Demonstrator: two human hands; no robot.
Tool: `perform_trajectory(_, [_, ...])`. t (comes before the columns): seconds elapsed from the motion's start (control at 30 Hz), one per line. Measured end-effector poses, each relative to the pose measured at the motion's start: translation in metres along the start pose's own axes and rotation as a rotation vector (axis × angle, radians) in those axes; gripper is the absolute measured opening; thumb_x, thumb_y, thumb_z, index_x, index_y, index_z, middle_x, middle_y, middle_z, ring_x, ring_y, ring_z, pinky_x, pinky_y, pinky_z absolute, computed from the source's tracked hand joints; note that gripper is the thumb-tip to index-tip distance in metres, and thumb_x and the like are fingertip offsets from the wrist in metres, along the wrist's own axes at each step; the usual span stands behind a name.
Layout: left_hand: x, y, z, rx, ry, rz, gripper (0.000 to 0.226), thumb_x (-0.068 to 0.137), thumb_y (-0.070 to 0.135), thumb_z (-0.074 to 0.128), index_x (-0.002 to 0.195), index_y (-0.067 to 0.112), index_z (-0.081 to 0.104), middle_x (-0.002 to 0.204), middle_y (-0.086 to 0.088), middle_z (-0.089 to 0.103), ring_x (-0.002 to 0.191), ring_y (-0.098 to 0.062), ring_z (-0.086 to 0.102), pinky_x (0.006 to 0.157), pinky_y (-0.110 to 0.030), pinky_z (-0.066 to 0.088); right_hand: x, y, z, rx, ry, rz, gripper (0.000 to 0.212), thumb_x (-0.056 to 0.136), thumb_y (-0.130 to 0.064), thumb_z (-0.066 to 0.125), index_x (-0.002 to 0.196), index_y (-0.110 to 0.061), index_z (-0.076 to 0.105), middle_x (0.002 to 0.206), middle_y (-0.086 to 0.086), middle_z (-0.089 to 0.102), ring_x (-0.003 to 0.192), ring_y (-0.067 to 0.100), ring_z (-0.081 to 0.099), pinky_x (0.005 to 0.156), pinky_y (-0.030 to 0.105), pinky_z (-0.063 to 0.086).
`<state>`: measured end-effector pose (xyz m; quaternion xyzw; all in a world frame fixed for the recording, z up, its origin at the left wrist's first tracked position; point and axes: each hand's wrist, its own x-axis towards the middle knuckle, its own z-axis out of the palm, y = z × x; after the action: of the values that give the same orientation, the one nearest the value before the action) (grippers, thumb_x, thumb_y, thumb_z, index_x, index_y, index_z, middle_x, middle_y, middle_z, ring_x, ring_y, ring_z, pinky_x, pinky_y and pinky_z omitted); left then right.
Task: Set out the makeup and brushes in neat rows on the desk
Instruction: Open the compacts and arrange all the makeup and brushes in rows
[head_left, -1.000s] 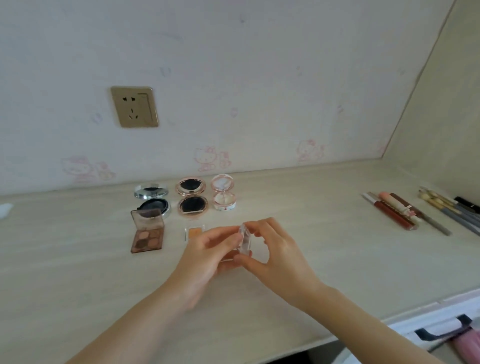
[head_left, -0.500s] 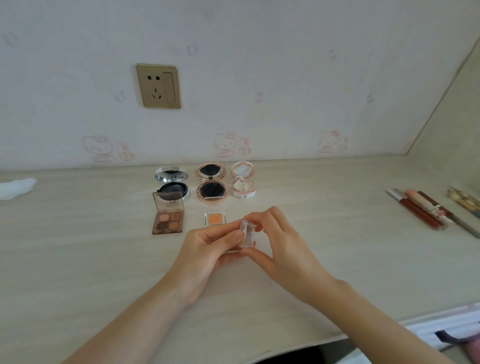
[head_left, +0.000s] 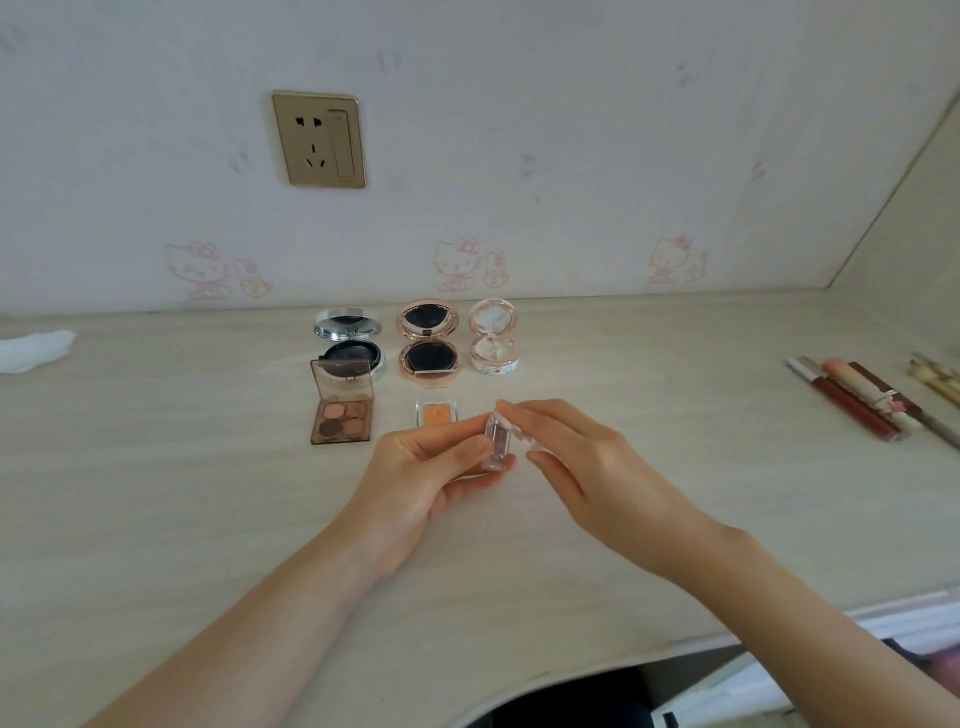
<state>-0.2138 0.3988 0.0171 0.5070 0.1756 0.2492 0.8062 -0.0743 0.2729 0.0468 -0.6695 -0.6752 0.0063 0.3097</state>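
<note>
We note our left hand (head_left: 421, 467) gripping a small clear case (head_left: 497, 446) above the desk (head_left: 156, 493); our right hand (head_left: 582, 467) pinches its raised lid. The orange pan (head_left: 436, 413) lies just beyond.

A: Status of the item being handled?

B: Small clear case (head_left: 497, 442), lid hinged open, pinkish pan inside. Left hand (head_left: 431, 470) grips the base; right hand (head_left: 582, 462) pinches the lid edge. It is held above the desk (head_left: 156, 493).

A: Back row?

B: Three round compacts, all open, lids upright: silver compact (head_left: 349, 343), rose-gold compact (head_left: 429, 343), white compact (head_left: 493, 343), side by side.

A: Front row?

B: Brown four-pan palette (head_left: 342, 410), clear lid raised, overlapping the silver compact's front. Orange single pan (head_left: 436, 413) just beside it, flat.

A: Right edge?

B: Lip gloss tubes (head_left: 857, 402) lying parallel, touching; brushes (head_left: 935, 376) beyond them.
</note>
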Motion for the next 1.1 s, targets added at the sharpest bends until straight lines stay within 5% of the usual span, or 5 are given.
perform_trajectory(0.3, [0.000,0.001,0.001,-0.089,-0.034,-0.044,0.035,0.077,0.013,0.067,0.111,0.001,0.069,0.110,-0.025,0.067,0.099,-0.043,0.066,0.079,-0.037,0.058,0.007,0.007,0.001,0.348,0.186,0.256,0.026,0.096,-0.013,0.052,0.117,-0.023,0.063,0.111,-0.019,0.066,0.105,-0.006,0.060,0.089,0.014,0.047])
perform_trajectory(0.57, [0.000,0.004,-0.001,-0.151,-0.095,-0.079,0.024,0.084,0.012,0.062,0.106,0.006,0.070,0.115,-0.025,0.065,0.103,-0.044,0.064,0.076,-0.036,0.057,0.019,0.007,0.006,0.808,0.285,0.465,0.019,0.094,-0.003,0.054,0.104,-0.015,0.066,0.088,0.002,0.075,0.090,0.015,0.071,0.082,0.028,0.057])
perform_trajectory(0.67, [0.001,0.003,-0.002,-0.165,-0.114,-0.085,0.022,0.086,0.014,0.061,0.105,0.008,0.071,0.115,-0.024,0.066,0.105,-0.043,0.064,0.077,-0.035,0.056,0.022,0.009,0.006,0.750,0.270,0.469,0.019,0.093,0.000,0.054,0.099,-0.011,0.068,0.086,0.003,0.075,0.088,0.014,0.071,0.084,0.030,0.057])
perform_trajectory(0.93, [0.004,0.005,-0.002,-0.299,-0.105,-0.154,0.028,0.086,0.021,0.061,0.106,0.004,0.071,0.118,-0.024,0.065,0.105,-0.042,0.064,0.075,-0.034,0.057,0.026,0.004,0.006,0.509,0.259,0.361,0.020,0.092,-0.003,0.057,0.098,-0.017,0.070,0.089,-0.011,0.073,0.088,-0.003,0.068,0.078,0.009,0.049])
perform_trajectory(1.1, [0.004,0.003,-0.002,-0.289,-0.106,-0.160,0.029,0.088,0.021,0.059,0.107,0.003,0.070,0.121,-0.023,0.063,0.109,-0.041,0.062,0.077,-0.037,0.057,0.027,0.006,0.004,0.487,0.251,0.373,0.021,0.092,-0.004,0.056,0.098,-0.018,0.071,0.086,-0.006,0.074,0.087,0.002,0.069,0.085,0.022,0.053])
